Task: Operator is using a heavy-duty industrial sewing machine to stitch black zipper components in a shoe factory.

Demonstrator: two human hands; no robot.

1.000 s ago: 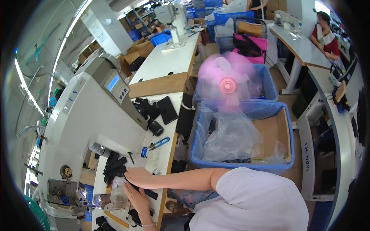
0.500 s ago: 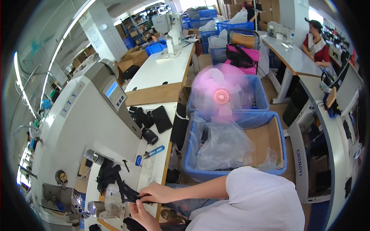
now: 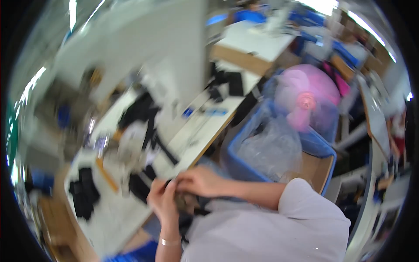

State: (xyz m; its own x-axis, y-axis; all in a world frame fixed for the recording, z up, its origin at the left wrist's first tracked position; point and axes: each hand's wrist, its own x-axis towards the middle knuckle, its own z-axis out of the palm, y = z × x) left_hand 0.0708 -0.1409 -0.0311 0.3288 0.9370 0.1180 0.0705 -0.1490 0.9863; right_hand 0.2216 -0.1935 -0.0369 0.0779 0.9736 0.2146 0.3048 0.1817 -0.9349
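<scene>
Close together at the table's front edge, my left hand [image 3: 163,201] and my right hand [image 3: 198,181] both have their fingers pinched. Between the fingertips is a small piece of black fabric strap [image 3: 168,183], mostly hidden and blurred. Just left of my hands lies a black fabric piece [image 3: 139,187] on the white sewing table [image 3: 187,136]. Farther up, loose black straps [image 3: 162,147] trail from a black fabric pile [image 3: 139,110] beside the sewing machine [image 3: 172,48].
Blue-handled thread snips [image 3: 215,112] lie on the table near black pouches [image 3: 235,83]. A black bundle [image 3: 84,191] rests at the table's left. To the right, a pink fan [image 3: 306,101] spins above a blue bin [image 3: 322,151] holding clear plastic [image 3: 275,150].
My view has swung left and down, blurring the picture. My hands have come together nearer my body, the left one raised, and more of the table's left part shows.
</scene>
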